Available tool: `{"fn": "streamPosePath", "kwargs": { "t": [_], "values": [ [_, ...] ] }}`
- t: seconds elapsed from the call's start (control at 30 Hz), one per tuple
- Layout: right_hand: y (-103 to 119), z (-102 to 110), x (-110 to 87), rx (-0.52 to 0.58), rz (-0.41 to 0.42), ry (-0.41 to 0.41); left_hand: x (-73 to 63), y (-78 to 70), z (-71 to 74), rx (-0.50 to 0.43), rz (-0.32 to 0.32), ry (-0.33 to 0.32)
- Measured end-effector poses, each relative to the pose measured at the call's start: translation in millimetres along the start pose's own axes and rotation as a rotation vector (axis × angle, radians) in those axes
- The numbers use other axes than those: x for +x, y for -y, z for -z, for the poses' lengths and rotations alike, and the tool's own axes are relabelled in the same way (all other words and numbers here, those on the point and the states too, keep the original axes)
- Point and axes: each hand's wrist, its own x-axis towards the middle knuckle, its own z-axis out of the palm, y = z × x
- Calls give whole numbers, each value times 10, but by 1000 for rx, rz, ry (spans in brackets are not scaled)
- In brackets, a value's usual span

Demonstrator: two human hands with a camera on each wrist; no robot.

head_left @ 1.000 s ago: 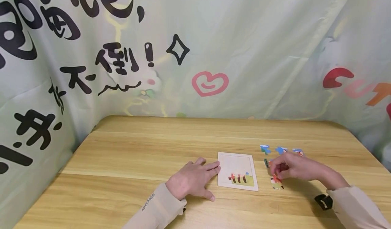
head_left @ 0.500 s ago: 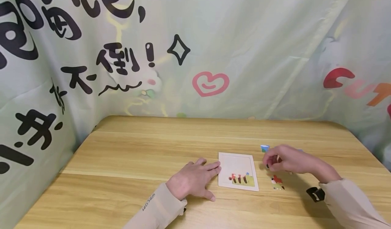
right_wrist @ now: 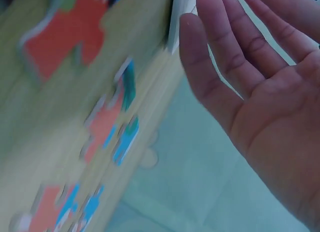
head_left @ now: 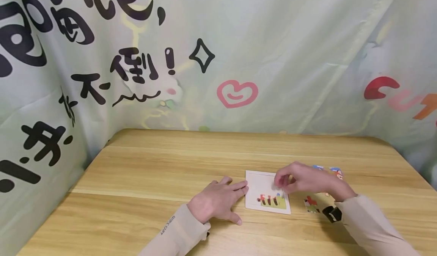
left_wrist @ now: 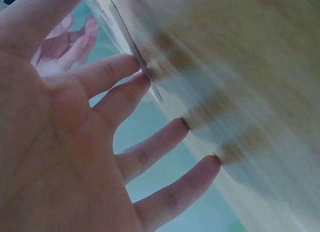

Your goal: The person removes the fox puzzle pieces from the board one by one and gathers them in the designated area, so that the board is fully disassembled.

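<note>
A light square puzzle board (head_left: 256,182) with a raised border lies on the table, some colourful pieces (head_left: 272,201) in its lower right. My left hand (head_left: 218,201) rests on the table with fingers spread and straight, two fingertips right at the board's left edge, as the left wrist view also shows. Over the board's right side, my right hand (head_left: 304,178) has its thumb and index finger bent toward each other. I cannot tell whether it pinches a piece, since its fingertips are hidden. Just right of the board lies a red and green puzzle piece (head_left: 311,204).
More loose pieces lie on the wooden table (head_left: 153,180) right of the board, partly behind my right hand. In the right wrist view they include a red-green piece (right_wrist: 107,114) and a blue-green one (right_wrist: 126,139). A printed curtain (head_left: 290,58) borders the table's back.
My right hand has moved left from over the loose pieces to above the board's right side. My left hand stays at the board's edge.
</note>
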Motion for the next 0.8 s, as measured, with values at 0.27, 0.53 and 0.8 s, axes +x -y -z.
{"fn": "streamPosePath", "kwargs": {
  "t": [0.27,0.53,0.8],
  "values": [
    [17,-98,160,19,56,27,-2,-4,-6,16,4,-5],
    [47,-166,242,51,31,41,12,-8,-7,19,9,1],
    [69,-230,279,70,0,93,14,-2,-6,23,5,-1]
  ]
}}
